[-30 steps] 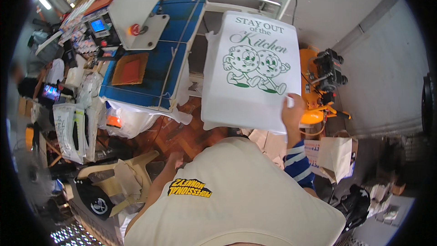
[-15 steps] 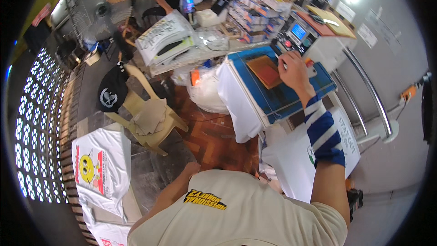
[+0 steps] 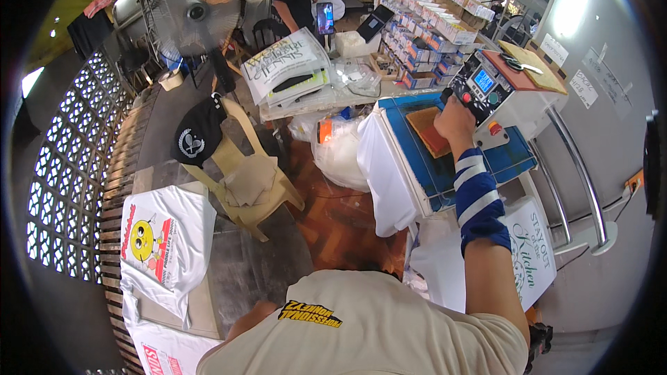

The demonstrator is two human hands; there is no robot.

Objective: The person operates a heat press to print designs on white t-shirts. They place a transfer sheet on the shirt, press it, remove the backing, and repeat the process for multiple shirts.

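our right hand (image 3: 453,119) rests curled on the heat press (image 3: 486,107) at far right, by its control box; rigid, heavy, so we'd grip its handle; left hand unseen.

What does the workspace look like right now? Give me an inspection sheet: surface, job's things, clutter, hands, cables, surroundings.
Surface: blue press bed with an orange pad on it; a white cloth hangs off its left side.
Job's things: control box with a small screen and buttons; printed white shirt hanging below the bed.
Clutter: clear plastic bags; shelves of small boxes.
Hands: right hand at the control box, striped sleeve on the forearm; left hand not in view.
Cables: one down the right wall.
Surroundings: plastic chair with a black cap; standing fan; printed shirts on a side table.
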